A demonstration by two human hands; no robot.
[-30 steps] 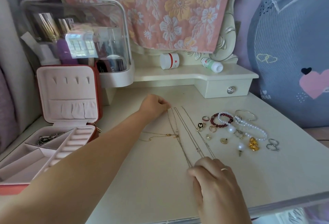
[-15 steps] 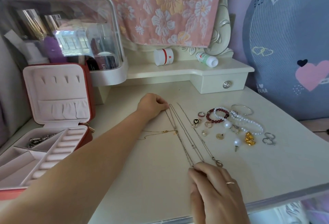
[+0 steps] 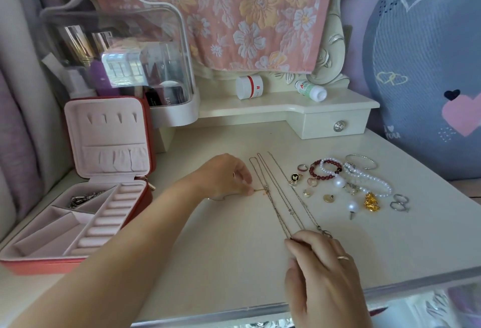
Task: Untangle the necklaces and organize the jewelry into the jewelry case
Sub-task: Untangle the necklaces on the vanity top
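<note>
Thin chain necklaces (image 3: 279, 194) lie stretched in long lines across the middle of the cream dresser top (image 3: 234, 262). My left hand (image 3: 223, 178) pinches a short gold chain (image 3: 259, 191) that crosses them on the left. My right hand (image 3: 321, 270) presses its fingertips on the near ends of the long chains. A red jewelry case (image 3: 86, 192) with pink lining stands open at the left, with silver pieces (image 3: 83, 197) in one back compartment. To the right lie loose rings, a red bead bracelet (image 3: 324, 170), a pearl bracelet (image 3: 369, 179) and a gold charm (image 3: 371, 202).
A clear cosmetics organizer (image 3: 117, 54) stands behind the case. On the raised shelf with a small drawer (image 3: 338, 125) are a white jar (image 3: 249, 87) and a tipped bottle (image 3: 311, 90). A floral cloth hangs over the mirror. The dresser's front edge runs just under my right hand.
My left hand has come down from the far ends of the chains to the short gold chain and now pinches it. My right hand stays on the near ends.
</note>
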